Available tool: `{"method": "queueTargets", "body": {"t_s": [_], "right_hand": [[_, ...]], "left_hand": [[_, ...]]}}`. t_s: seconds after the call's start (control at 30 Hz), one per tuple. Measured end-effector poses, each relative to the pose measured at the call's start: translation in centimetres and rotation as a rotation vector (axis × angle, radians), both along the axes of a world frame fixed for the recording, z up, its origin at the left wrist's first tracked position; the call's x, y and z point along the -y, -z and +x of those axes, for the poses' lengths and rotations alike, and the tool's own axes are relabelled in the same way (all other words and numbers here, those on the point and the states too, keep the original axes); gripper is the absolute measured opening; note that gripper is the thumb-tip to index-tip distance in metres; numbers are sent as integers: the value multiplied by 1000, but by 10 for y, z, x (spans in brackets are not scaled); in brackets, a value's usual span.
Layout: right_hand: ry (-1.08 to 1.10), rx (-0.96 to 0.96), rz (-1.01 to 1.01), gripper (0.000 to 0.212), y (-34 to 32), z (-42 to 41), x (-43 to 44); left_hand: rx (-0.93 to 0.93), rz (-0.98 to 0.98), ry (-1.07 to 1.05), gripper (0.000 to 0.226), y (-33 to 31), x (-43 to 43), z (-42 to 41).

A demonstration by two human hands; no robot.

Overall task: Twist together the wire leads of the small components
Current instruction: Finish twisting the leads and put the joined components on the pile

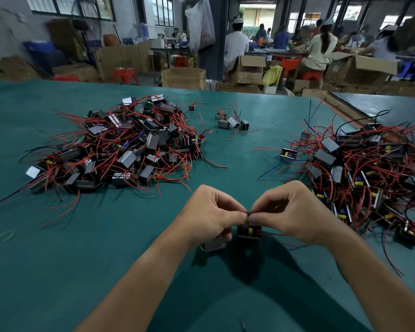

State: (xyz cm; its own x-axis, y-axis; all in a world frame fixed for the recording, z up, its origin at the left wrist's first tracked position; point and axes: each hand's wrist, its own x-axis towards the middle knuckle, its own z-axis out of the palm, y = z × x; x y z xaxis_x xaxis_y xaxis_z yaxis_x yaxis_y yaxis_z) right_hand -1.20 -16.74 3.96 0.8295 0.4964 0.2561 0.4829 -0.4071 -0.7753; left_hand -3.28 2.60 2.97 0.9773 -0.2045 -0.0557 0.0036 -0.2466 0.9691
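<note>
The wire leads (249, 213) are pinched between thumb and forefinger tips of both hands, which meet tip to tip above the near middle of the green table (82, 259). The left hand (209, 216) is closed on them from nine o'clock and the right hand (295, 212) from three o'clock, with the other fingers of each curled in. Directly under the pinch, at six o'clock, a small black component (249, 232) with a yellow part inside is seen; whether it hangs or rests cannot be told. A grey-cased component (213, 244) is partly hidden under the left hand at seven o'clock. Farther out, a large pile of components (120, 144) tangled in red wire is spread at ten o'clock, a second pile (364, 178) at two o'clock, and a small loose cluster (233, 122) at twelve.
</note>
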Motion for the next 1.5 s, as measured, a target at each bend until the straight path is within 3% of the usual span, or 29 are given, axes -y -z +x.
{"method": "queueTargets", "body": {"t_s": [0.3,0.47,0.73,0.93,1.0,1.23,1.5], "right_hand": [[78,29,-38,19,-1,-2,-2],[124,-49,-51,25,2,0,-6],[133,-147,-41,15,1,0,-10],[205,-478,72,17,1,1,-18],[194,-419,83,28,4,4,-15],[194,94,44,16,6,1,-11],[153,99,-49,11,9,1,-7]], "left_hand": [[-24,-49,-41,5,4,7,1],[362,207,-37,11,8,7,-2],[380,184,1,10,11,5,-1],[472,199,33,21,14,9,-4],[434,207,5,15,13,9,-2],[59,-71,-59,18,7,4,4],[-15,-121,-52,15,6,3,2]]}}
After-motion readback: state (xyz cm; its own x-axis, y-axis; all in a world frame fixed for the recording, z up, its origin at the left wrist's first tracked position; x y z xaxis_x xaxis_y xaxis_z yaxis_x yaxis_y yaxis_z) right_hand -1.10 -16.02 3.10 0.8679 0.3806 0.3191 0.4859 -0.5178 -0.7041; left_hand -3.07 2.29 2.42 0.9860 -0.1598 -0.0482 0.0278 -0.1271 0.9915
